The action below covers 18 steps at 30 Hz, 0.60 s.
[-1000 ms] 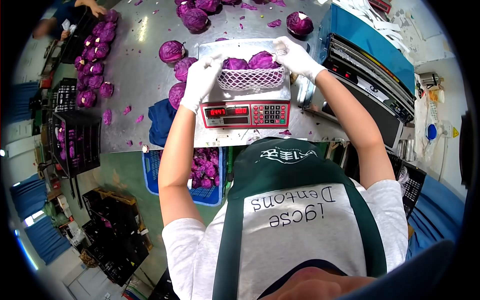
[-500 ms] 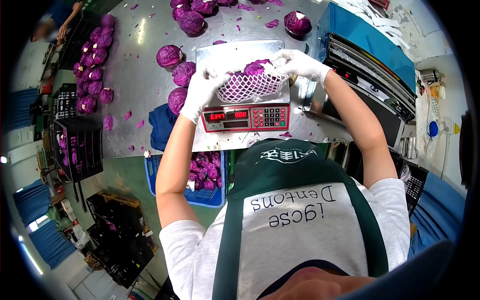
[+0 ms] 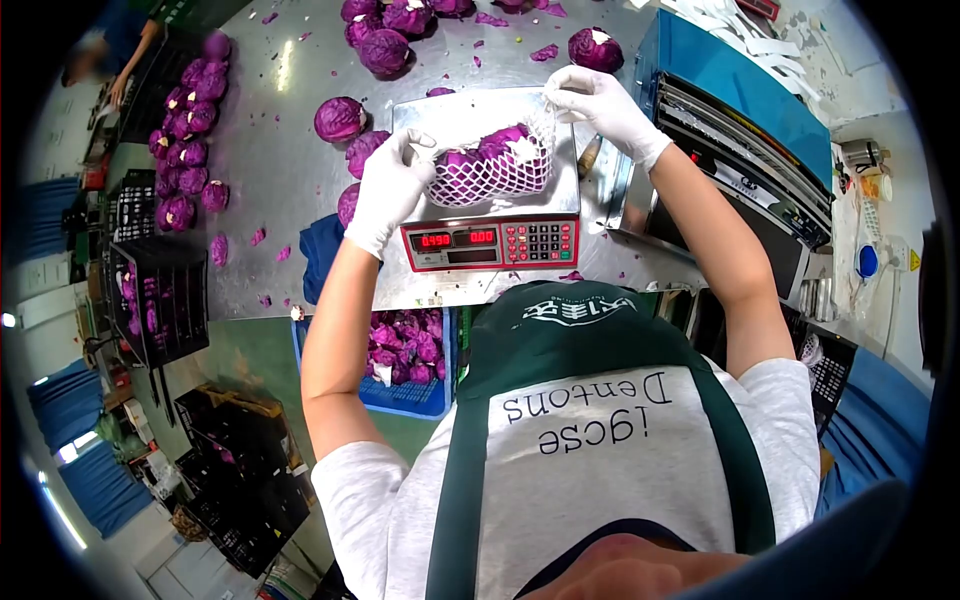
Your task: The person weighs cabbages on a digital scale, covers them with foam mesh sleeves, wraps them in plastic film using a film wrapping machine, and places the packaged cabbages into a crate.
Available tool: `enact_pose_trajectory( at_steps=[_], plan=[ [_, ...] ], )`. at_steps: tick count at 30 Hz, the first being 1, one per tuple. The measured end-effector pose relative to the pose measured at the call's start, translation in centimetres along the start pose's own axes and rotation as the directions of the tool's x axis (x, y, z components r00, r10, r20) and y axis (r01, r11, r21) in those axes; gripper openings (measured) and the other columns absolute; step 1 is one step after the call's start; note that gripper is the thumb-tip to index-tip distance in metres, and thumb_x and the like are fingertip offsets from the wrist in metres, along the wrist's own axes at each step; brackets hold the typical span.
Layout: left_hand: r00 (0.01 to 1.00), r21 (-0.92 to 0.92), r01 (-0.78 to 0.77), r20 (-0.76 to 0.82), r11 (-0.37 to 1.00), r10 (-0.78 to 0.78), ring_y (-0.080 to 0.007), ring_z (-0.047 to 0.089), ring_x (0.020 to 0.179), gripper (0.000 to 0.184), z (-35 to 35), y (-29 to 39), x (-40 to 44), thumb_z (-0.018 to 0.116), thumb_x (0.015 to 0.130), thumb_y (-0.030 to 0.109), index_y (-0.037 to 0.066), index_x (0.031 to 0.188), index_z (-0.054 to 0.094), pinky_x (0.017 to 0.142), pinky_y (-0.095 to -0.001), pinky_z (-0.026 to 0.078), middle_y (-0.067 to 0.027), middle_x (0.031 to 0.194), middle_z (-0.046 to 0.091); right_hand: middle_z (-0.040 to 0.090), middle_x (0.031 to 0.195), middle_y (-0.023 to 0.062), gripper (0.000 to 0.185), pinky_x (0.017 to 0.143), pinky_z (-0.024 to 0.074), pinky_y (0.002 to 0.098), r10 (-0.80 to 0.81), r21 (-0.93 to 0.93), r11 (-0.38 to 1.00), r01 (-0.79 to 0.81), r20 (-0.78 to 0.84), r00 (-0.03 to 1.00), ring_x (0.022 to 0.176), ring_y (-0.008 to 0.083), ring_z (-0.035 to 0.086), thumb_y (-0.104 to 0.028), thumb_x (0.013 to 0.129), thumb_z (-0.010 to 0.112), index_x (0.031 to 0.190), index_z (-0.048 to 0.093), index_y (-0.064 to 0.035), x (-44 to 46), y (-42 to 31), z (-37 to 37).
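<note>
A white foam mesh net (image 3: 490,186) with purple red-cabbage pieces (image 3: 503,143) inside rests on the plate of the weighing scale (image 3: 490,245). My right hand (image 3: 608,112), in a white glove, pinches the net's upper right edge and stretches it upward. At the net's left end is my gloved left hand (image 3: 392,185), its fingers curled closed against the mesh. The exact grip of its fingertips is partly hidden. The scale's red display reads about 0.490.
Red cabbages (image 3: 340,119) sit left of the scale, with more at the back and in rows far left. A blue-topped machine (image 3: 740,90) stands to the right. Below the table edge is a blue crate (image 3: 400,395) of cabbage scraps. Another person's arm (image 3: 135,65) shows top left.
My right hand has lifted, drawing the net's right end up. My left hand has shifted slightly left and down. The net sits lower on the plate, and the reading rose from about 0.347.
</note>
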State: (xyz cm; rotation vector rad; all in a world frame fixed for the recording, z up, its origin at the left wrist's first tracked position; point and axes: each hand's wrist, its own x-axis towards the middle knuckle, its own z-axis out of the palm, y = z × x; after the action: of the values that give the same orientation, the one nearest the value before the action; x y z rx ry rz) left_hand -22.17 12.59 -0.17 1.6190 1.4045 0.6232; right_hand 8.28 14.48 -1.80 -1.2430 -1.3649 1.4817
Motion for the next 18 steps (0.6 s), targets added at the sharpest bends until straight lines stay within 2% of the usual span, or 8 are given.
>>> enact_pose_trajectory(
  at_steps=[2, 4, 7, 8, 10, 11, 14, 18],
  plan=[
    [0.996, 0.076, -0.056, -0.071, 0.996, 0.061, -0.0054, 0.044, 0.061, 0.021, 0.6, 0.1, -1.1, 0.058, 0.079, 0.001, 0.002, 0.099, 0.058, 0.06, -0.0207, 0.039, 0.0044, 0.068, 0.047, 0.063, 0.092, -0.001, 0.014, 0.079, 0.0496, 0.0248, 0.015, 0.125, 0.992, -0.017, 0.017, 1.0, 0.086, 0.0079, 0.061, -0.021, 0.092, 0.062, 0.097, 0.061, -0.0081, -0.4, 1.2, 0.0],
    [0.996, 0.033, -0.031, -0.086, 0.999, 0.033, -0.0029, 0.037, 0.061, 0.021, 1.3, -1.5, -2.0, 0.057, 0.078, -0.001, 0.004, 0.098, 0.057, 0.057, -0.0192, 0.034, 0.0068, 0.067, 0.042, 0.062, 0.091, -0.0004, 0.012, 0.079, 0.0505, 0.0242, 0.104, 0.366, 0.923, -0.12, 0.064, 0.993, 0.084, 0.0094, 0.062, -0.017, 0.094, 0.057, 0.102, 0.06, -0.0078, -1.2, 2.8, 0.0],
    [0.995, -0.095, 0.004, -0.102, 0.995, -0.014, -0.0018, 0.036, 0.061, 0.018, 1.7, -3.0, -2.7, 0.062, 0.081, 0.002, 0.004, 0.097, 0.056, 0.056, -0.0189, 0.033, 0.0079, 0.067, 0.041, 0.061, 0.09, -0.0003, 0.014, 0.071, 0.0478, 0.0216, 0.19, 0.525, 0.829, -0.194, 0.063, 0.98, 0.077, 0.0083, 0.059, -0.016, 0.095, 0.056, 0.104, 0.059, -0.0063, -1.9, 5.1, 1.7],
    [0.996, -0.11, 0.007, -0.087, 0.994, -0.016, -0.0015, 0.036, 0.061, 0.018, 1.8, -3.1, -3.0, 0.064, 0.082, 0.003, 0.004, 0.098, 0.056, 0.056, -0.0187, 0.033, 0.0081, 0.068, 0.041, 0.06, 0.089, -0.0013, 0.016, 0.065, 0.0442, 0.0196, 0.148, 0.423, 0.893, -0.157, 0.055, 0.987, 0.073, 0.0055, 0.055, -0.017, 0.093, 0.059, 0.105, 0.059, -0.0059, -3.0, 3.5, 2.8],
    [0.998, -0.071, -0.025, -0.066, 0.997, 0.02, -0.0012, 0.036, 0.06, 0.021, 1.7, -3.4, -3.3, 0.069, 0.085, 0.01, 0.003, 0.102, 0.059, 0.055, -0.0184, 0.033, 0.009, 0.065, 0.039, 0.059, 0.085, -0.0032, 0.021, 0.061, 0.0413, 0.0184, -0.046, -0.062, 0.997, 0.051, 0.083, 0.995, 0.071, 0.003, 0.052, -0.018, 0.09, 0.064, 0.107, 0.06, -0.0059, -3.5, 4.2, 3.9],
    [0.999, -0.04, 0.032, -0.043, 0.999, -0.033, -0.0014, 0.036, 0.059, 0.021, 1.6, -2.9, -3.5, 0.069, 0.085, 0.011, 0.003, 0.102, 0.062, 0.055, -0.0186, 0.033, 0.0089, 0.064, 0.04, 0.059, 0.081, -0.0043, 0.024, 0.06, 0.0403, 0.019, 0.13, 0.066, 0.987, -0.144, 0.181, 0.975, 0.068, 0.0028, 0.051, -0.019, 0.086, 0.069, 0.106, 0.063, -0.0066, -3.7, 3.4, 4.2],
    [0.994, -0.079, 0.094, -0.04, 0.992, -0.097, -0.0039, 0.044, 0.06, 0.021, 1.5, -4.0, -3.6, 0.07, 0.084, 0.016, 0.0, 0.098, 0.067, 0.054, -0.0219, 0.038, 0.0041, 0.064, 0.052, 0.059, 0.076, -0.0048, 0.019, 0.059, 0.0404, 0.0205, 0.236, -0.093, 0.971, -0.219, 0.281, 0.93, 0.067, 0.0034, 0.05, -0.017, 0.085, 0.07, 0.101, 0.066, -0.0059, -2.8, 2.8, 3.2],
    [0.985, -0.035, 0.013, -0.173, 0.999, -0.019, -0.0014, 0.047, 0.06, 0.014, 2.0, -4.9, -1.6, 0.068, 0.087, 0.015, 0.002, 0.091, 0.069, 0.054, -0.0185, 0.037, 0.0056, 0.069, 0.058, 0.06, 0.076, -0.0046, 0.015, 0.059, 0.0391, 0.0205, 0.105, -0.272, 0.959, -0.079, 0.081, 0.991, 0.065, 0.0031, 0.046, -0.019, 0.088, 0.065, 0.09, 0.069, -0.0041, -0.7, 1.3, 3.2]
  ],
)
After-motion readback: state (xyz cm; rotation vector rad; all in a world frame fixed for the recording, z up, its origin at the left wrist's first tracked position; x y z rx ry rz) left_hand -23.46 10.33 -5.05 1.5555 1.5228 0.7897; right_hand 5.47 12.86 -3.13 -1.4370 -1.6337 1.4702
